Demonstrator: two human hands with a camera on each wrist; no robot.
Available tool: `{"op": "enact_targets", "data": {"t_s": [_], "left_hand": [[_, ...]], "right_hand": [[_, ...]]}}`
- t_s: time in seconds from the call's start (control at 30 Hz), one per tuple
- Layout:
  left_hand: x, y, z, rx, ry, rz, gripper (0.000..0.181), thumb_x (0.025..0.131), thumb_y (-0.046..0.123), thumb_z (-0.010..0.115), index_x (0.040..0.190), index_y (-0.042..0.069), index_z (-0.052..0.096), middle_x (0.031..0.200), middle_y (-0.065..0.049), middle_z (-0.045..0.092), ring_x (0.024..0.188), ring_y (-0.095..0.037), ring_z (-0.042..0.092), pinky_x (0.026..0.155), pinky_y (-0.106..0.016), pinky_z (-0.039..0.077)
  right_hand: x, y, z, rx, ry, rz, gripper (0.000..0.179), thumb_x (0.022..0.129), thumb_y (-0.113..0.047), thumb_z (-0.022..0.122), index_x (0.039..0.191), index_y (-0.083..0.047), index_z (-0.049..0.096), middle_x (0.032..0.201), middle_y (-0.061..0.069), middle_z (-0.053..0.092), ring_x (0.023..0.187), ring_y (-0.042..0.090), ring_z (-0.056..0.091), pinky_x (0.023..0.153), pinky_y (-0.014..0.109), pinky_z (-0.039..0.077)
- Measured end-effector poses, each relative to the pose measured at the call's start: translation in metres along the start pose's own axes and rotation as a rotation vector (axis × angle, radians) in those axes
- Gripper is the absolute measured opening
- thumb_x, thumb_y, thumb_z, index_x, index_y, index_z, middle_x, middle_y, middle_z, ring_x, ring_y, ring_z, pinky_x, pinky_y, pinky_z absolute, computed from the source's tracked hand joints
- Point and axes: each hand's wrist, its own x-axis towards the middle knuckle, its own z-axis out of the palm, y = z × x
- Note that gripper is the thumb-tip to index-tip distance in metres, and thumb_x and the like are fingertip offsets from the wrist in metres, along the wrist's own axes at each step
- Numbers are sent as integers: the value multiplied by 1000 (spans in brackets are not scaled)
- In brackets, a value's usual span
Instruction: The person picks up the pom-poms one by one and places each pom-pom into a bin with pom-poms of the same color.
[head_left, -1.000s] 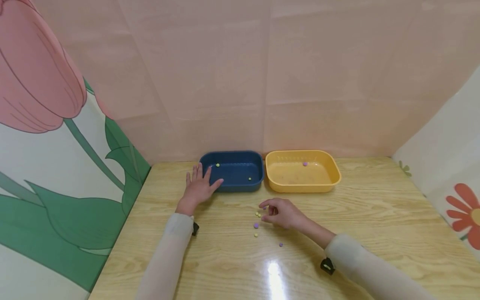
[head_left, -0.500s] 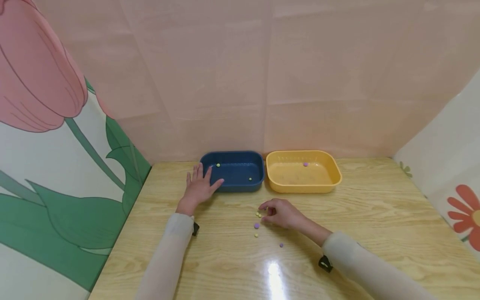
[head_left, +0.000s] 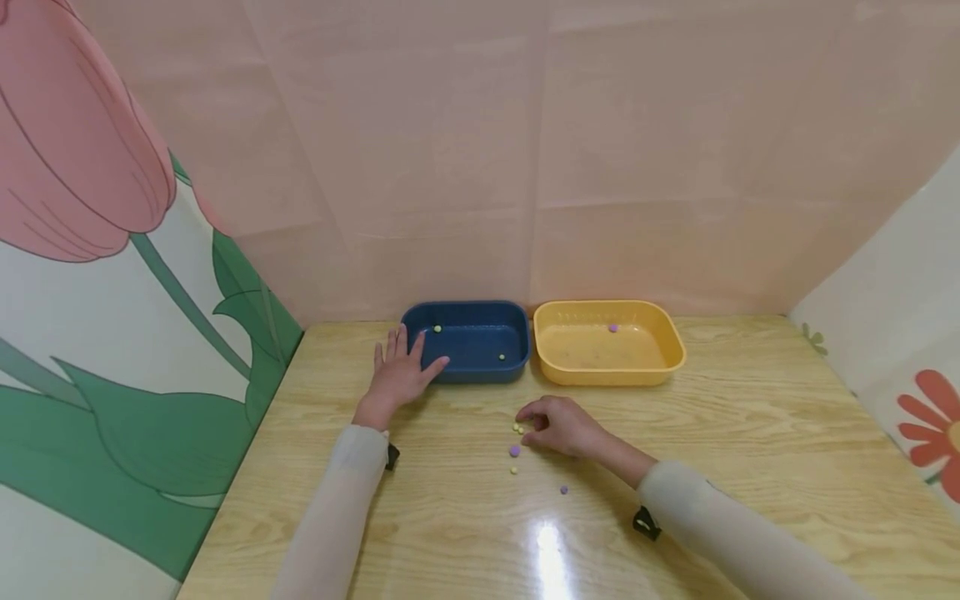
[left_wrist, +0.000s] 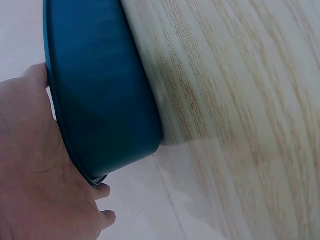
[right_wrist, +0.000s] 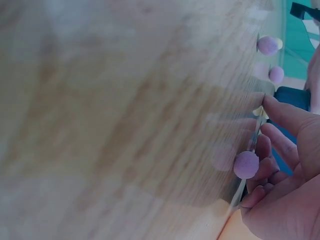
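Note:
My left hand (head_left: 396,380) rests with spread fingers on the left end of the blue tray (head_left: 480,375); in the left wrist view the thumb lies along its rim. Over the table, the bent fingers of my right hand (head_left: 566,427) stand around two small yellow balls (head_left: 518,429). From the right wrist, the thumb and index fingertips appear apart, with yellow (right_wrist: 259,111) between them. A purple ball (right_wrist: 246,165) sits close by the other fingers, hidden from the head view. Nearer me lie a larger purple ball (head_left: 514,451), a yellow ball (head_left: 513,471) and a small purple ball (head_left: 564,490).
Beside the blue tray stands a yellow tray (head_left: 611,377), with a purple ball (head_left: 613,328) inside. Two yellow balls, one at the back left (head_left: 438,329) and one at the front right (head_left: 502,357), lie in the blue tray. A pink backdrop (head_left: 450,167) rises behind both.
My right hand has shifted slightly left, closer around the two yellow balls. A small purple ball seen by its fingers earlier is now hidden in the head view. My left hand stays put.

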Motion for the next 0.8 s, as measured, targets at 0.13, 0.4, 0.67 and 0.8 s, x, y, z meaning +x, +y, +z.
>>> {"op": "enact_targets", "data": {"t_s": [0.13,0.4,0.67,0.8], "left_hand": [[0,0,-1,-4,-1,-3,91,99,75,28,164,13,15,169,-20,-7,155,-39,-9,121,-61,-5],[0,0,-1,-6,-5,-3,91,99,73,28,164,11,14,168,-21,-8,154,-39,-13,120,-62,-7],[-1,1,-2,-8,0,-2,92,99,75,28,163,10,16,168,-22,-6,155,-41,-8,120,-62,-7],[-2,3,-3,-11,-6,-7,92,99,75,28,164,11,15,168,-21,-7,155,-39,-11,120,-62,-7]], "right_hand": [[1,0,0,-6,-2,4,23,83,-19,85,105,-15,77,74,-10,55,71,7,49,67,25,41],[1,1,2,-5,23,-12,19,82,-22,86,99,-17,78,73,-10,55,70,7,49,65,25,41],[4,-1,5,-9,34,4,11,84,-20,84,92,-18,77,73,-10,55,71,7,49,66,26,41],[6,-3,6,-10,30,5,10,84,-19,83,90,-18,76,72,-10,53,70,7,48,66,25,40]]}}
